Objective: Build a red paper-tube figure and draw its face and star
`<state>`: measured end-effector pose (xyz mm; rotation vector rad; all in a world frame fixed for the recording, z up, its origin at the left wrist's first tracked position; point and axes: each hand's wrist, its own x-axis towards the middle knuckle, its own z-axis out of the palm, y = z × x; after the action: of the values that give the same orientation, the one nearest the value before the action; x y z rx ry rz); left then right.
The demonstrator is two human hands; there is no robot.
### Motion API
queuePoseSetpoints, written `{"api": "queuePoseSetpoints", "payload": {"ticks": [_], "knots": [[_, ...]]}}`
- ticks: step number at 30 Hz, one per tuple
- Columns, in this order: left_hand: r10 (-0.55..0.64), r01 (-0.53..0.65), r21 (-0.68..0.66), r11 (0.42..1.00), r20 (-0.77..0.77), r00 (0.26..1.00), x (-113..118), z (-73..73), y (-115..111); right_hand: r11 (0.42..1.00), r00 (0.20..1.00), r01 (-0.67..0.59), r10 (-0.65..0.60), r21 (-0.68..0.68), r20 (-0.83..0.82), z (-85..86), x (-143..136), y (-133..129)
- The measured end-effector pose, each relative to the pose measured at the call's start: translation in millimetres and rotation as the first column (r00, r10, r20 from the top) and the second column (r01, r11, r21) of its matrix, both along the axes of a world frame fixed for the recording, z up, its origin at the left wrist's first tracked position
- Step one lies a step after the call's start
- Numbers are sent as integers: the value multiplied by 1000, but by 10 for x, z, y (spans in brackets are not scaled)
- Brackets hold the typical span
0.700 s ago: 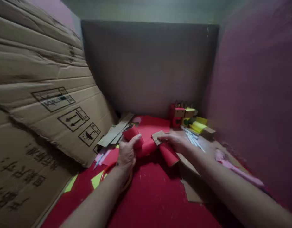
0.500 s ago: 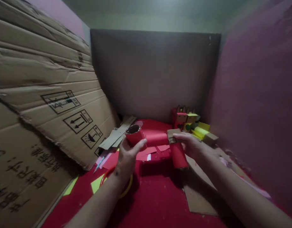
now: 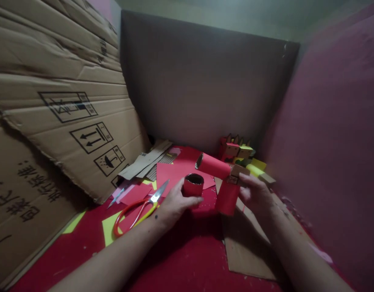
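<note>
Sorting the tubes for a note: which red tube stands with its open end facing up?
The short red tube in the left hand; its dark mouth faces up. The right hand holds two longer joined tubes.

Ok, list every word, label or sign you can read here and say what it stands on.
Cardboard sheet leaning at left: three printed handling signs, lying sideways: two arrows, an umbrella, and a boxed label whose content is too blurred to read.
Same sheet, lower left: large printed Chinese characters, turned and partly cut off, not readable.
Flat cardboard strips: a small white label, too small to read.
The red tubes in the left hand and right hand: no text.
</note>
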<state>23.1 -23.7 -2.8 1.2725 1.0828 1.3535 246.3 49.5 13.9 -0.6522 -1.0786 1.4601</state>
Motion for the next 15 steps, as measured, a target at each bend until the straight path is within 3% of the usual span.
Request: {"api": "queuePoseSetpoints", "payload": {"ticks": [5, 11, 15], "knots": [[-143, 143, 8, 990, 142, 980, -41, -111, 71, 1000, 1000, 2, -2, 30, -9, -32, -2, 16], [-12, 15, -59, 998, 52, 999, -15, -49, 41, 997, 1000, -1, -1, 83, 20, -106, 18, 54], [29, -24, -64, 998, 73, 997, 26, -130, 53, 994, 998, 0, -7, 110, 66, -133, 8, 40]]}}
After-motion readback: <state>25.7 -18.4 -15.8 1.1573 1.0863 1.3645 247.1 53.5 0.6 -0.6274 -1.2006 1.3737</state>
